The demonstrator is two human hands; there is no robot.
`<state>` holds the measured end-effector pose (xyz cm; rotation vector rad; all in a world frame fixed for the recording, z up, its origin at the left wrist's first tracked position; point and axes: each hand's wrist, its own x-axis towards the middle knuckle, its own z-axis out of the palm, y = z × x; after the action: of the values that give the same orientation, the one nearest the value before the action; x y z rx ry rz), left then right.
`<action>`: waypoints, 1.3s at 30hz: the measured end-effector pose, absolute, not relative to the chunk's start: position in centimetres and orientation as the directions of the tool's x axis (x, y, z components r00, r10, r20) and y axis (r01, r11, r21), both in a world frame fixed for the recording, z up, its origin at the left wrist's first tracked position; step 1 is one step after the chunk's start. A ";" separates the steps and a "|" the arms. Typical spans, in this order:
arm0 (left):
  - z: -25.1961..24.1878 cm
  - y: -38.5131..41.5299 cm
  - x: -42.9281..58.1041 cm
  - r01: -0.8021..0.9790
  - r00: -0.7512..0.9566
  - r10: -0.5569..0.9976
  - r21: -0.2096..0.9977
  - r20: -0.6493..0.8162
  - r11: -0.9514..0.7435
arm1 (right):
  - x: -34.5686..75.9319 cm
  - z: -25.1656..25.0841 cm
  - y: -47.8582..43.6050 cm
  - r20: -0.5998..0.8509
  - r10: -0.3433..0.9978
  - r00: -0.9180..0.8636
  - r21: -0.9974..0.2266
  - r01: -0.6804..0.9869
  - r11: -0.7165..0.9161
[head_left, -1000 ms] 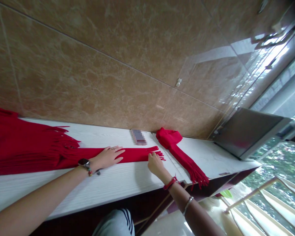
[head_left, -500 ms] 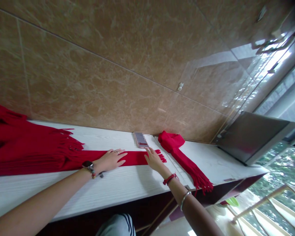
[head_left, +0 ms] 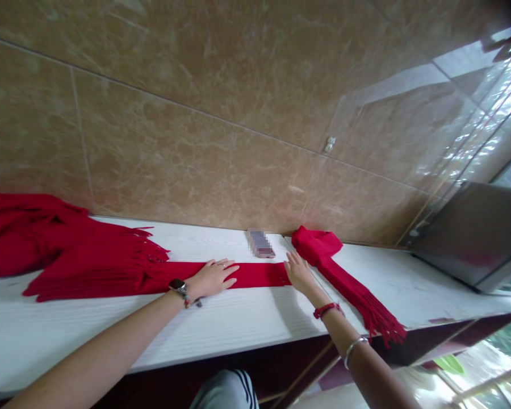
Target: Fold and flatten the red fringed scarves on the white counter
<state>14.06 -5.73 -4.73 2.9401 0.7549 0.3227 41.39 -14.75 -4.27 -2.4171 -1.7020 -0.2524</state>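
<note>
A long red scarf (head_left: pixel 255 275) lies stretched along the white tabletop (head_left: pixel 247 324). My left hand (head_left: pixel 213 278) rests flat on its middle, fingers spread, a watch on the wrist. My right hand (head_left: pixel 298 273) lies flat over the scarf's fringed end, fingers stretched out. To the left, a heap of red scarves (head_left: pixel 68 255) with fringes covers the table. A second red scarf (head_left: pixel 344 278) lies to the right of my right hand, its fringe hanging over the front edge.
A phone (head_left: pixel 260 244) lies by the brown tiled wall (head_left: pixel 221 130), just behind the scarf. A dark grey box-like appliance (head_left: pixel 472 233) stands at the table's right end. My knee shows below the table edge.
My right hand went from pinching the scarf's fringe to lying flat on that end. The camera view shifted, so everything sits further right. My left hand stayed on the scarf.
</note>
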 end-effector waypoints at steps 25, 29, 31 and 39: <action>-1.7 -7.3 12.3 0.553 0.809 0.556 0.071 0.194 -0.830 | 34.3 -6.8 -12.8 0.320 0.945 -0.068 -0.098 0.990 0.105; 2.9 -6.6 8.4 0.513 0.788 0.532 0.148 0.309 -0.846 | 34.6 -7.2 -12.5 0.437 0.893 -0.104 -0.091 0.983 0.159; 5.0 -5.4 5.2 0.513 0.738 0.557 0.220 0.381 -0.830 | 34.8 -7.4 -12.2 0.492 0.861 -0.130 -0.096 0.975 0.202; 3.5 0.1 -9.4 0.335 0.096 0.860 0.797 0.502 -0.503 | 35.2 -8.5 -11.5 0.574 0.796 -0.193 -0.110 0.945 0.308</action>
<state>-9.44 0.12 3.53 1.8904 1.1676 1.4064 35.21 -11.50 -8.46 -1.5386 -2.0434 -0.3636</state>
